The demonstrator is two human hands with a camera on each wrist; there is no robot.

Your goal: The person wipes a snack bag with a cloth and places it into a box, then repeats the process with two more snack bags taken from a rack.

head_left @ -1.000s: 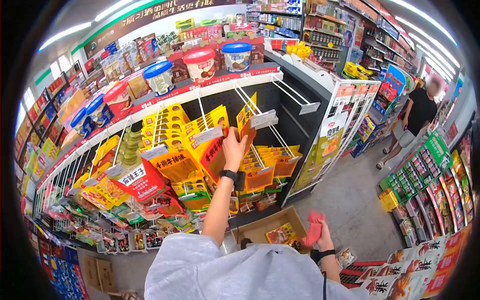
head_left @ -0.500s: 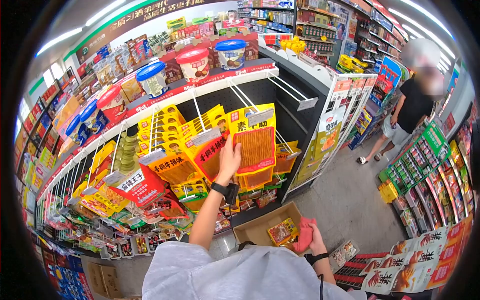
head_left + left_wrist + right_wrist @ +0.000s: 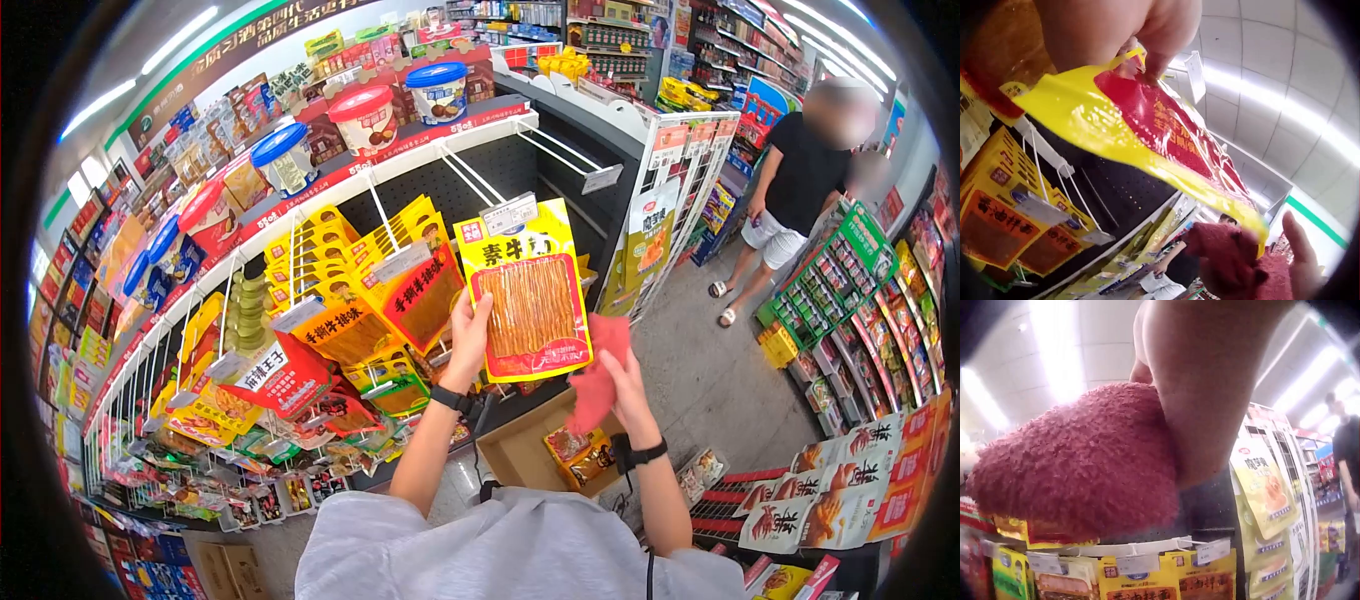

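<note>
In the head view my left hand (image 3: 468, 345) pinches the left edge of a yellow snack packet (image 3: 530, 310) with a clear window showing brown strips. The packet faces me in front of the rack, a price tag (image 3: 512, 214) overlapping its top. Seen from the left wrist, the packet's shiny red and yellow back (image 3: 1172, 134) slants below the fingers. My right hand (image 3: 630, 390) grips a fuzzy pink cloth (image 3: 597, 385) at the packet's lower right corner. The cloth (image 3: 1079, 469) fills much of the right wrist view, bunched under the hand.
Yellow packets (image 3: 415, 290) hang on hooks to the left, beside a red packet (image 3: 285, 375). Tubs (image 3: 437, 92) line the top shelf. Below stands an open cardboard box (image 3: 510, 445) with packets inside. A person (image 3: 800, 170) stands in the aisle at right.
My left hand has turned the packet face-on and brought it nearer and to the right. My right hand has raised the cloth from over the box to the packet. The person in the aisle stands closer.
</note>
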